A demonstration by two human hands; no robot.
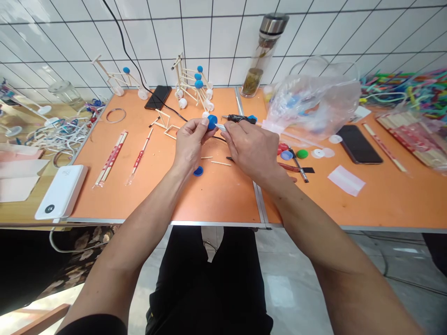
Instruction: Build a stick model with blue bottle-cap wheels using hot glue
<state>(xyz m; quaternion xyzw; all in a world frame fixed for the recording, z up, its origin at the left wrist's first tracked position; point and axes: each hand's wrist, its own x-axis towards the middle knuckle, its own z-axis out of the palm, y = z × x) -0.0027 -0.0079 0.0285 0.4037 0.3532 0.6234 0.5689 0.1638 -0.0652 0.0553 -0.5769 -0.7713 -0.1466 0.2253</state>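
- Your left hand (191, 144) is pinching narrowly on a blue bottle cap (212, 122), dead center in view.
- Your right hand (249, 151) is closing narrowly on a pale strip (220, 127), with a black-handled tool (237, 119) lying just above it. Can't tell if that's gripped too.
- A tall capped stick model (192, 83) and a smaller capped stick model (118, 79) are standing around 12 o'clock, looking pretty much done.
- A capless stick frame (164, 125) is sitting at 10 o'clock on the orange surface (216, 200), so that part's looking unfinished.
- A spare blue cap (198, 171) and loose sticks (220, 163) are lying around 6 o'clock, unused so far.
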